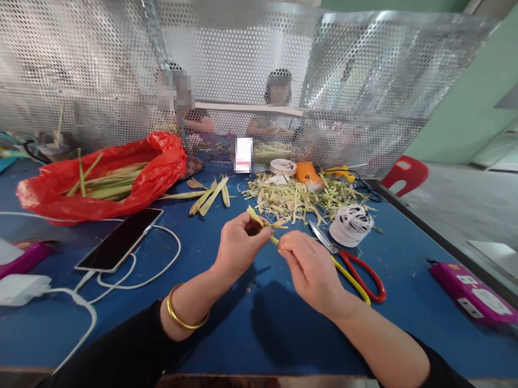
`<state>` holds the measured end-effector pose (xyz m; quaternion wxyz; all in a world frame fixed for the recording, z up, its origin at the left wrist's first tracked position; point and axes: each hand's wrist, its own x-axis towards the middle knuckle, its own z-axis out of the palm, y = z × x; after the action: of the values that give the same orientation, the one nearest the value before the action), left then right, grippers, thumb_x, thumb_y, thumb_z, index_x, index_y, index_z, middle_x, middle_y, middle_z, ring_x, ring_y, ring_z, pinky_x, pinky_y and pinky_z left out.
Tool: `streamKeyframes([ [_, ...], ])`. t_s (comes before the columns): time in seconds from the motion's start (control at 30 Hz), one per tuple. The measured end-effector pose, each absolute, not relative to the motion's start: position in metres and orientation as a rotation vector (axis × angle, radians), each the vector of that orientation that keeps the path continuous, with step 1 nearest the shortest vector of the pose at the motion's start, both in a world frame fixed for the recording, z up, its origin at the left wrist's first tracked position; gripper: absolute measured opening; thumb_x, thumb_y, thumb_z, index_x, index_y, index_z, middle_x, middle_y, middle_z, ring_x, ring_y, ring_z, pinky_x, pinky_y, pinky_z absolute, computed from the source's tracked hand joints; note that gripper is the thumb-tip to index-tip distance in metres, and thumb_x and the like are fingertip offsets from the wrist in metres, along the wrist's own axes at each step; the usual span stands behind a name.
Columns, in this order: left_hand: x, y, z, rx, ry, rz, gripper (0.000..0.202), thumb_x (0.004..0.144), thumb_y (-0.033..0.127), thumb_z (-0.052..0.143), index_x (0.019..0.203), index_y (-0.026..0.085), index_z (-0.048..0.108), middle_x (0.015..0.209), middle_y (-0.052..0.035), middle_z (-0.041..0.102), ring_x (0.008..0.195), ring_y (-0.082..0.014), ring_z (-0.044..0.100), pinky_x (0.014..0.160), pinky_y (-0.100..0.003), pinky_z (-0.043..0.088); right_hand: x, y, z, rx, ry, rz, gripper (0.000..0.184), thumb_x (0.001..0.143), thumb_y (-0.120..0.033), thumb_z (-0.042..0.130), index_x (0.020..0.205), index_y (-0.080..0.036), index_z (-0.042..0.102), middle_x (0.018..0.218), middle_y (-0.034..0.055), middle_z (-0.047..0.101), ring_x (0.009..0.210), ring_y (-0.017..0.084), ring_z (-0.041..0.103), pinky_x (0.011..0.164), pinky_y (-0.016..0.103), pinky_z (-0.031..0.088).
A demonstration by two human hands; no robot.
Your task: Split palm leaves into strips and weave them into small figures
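Both my hands are raised over the blue table (255, 324), gripping one thin green-yellow plant stalk (260, 221). My left hand (237, 245), with a gold bangle on its wrist, pinches the stalk's upper end. My right hand (310, 268) closes its fingers round the lower end. Scissors with red and yellow handles (350, 264) lie just right of my right hand. A heap of peeled husk strips (297, 195) lies beyond my hands, and a few whole stalks (210, 197) rest to its left.
A red plastic bag (114, 179) of stalks lies at the back left. A phone (120, 239) on a white cable, a white charger (16, 287), a white string spool (351, 225) and a purple power strip (475, 294) sit around. Two people sit behind the perforated metal screen (365, 83).
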<state>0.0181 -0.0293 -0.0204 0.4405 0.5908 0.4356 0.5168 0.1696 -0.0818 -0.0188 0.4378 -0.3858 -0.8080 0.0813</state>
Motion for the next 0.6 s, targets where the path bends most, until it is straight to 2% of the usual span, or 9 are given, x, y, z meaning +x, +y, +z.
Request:
streamKeyframes([
  [0.17,0.019,-0.032,-0.017,1.426,1.076,1.253,0.01,0.067,0.022,0.066,0.072,0.015,0.061,0.067,-0.0002,0.065,0.063,-0.0137,0.06,0.062,-0.026,0.048,0.165,-0.081,-0.022,-0.977,-2.179,0.044,0.016,0.09,-0.012,0.038,0.079,-0.02,0.045,0.076,0.0066,0.054,0.071,0.02,0.049,0.065,0.032,0.041],
  [0.33,0.02,-0.033,-0.014,1.359,1.038,1.215,0.01,0.066,0.021,0.066,0.072,0.015,0.061,0.066,-0.0009,0.065,0.064,-0.0141,0.06,0.063,-0.026,0.049,0.164,-0.079,-0.02,-1.01,-2.124,0.218,0.017,0.09,-0.012,0.037,0.077,-0.021,0.043,0.073,0.0037,0.051,0.067,0.017,0.047,0.062,0.029,0.039],
  [0.53,0.017,-0.033,-0.019,1.662,1.122,1.113,0.01,0.067,0.023,0.063,0.075,0.016,0.064,0.065,0.0002,0.065,0.06,-0.0128,0.057,0.057,-0.022,0.044,0.169,-0.082,-0.013,-0.795,-2.074,0.44,0.016,0.091,-0.014,0.039,0.079,-0.021,0.046,0.076,0.0029,0.054,0.07,0.016,0.051,0.066,0.029,0.043],
  [0.6,0.016,-0.034,-0.017,1.808,1.158,1.048,0.007,0.066,0.022,0.063,0.07,0.016,0.063,0.061,0.0018,0.062,0.058,-0.0117,0.054,0.054,-0.02,0.04,0.172,-0.082,-0.01,-0.794,-1.974,0.493,0.015,0.092,-0.015,0.04,0.082,-0.021,0.049,0.081,0.0035,0.057,0.072,0.015,0.054,0.068,0.029,0.044],
])
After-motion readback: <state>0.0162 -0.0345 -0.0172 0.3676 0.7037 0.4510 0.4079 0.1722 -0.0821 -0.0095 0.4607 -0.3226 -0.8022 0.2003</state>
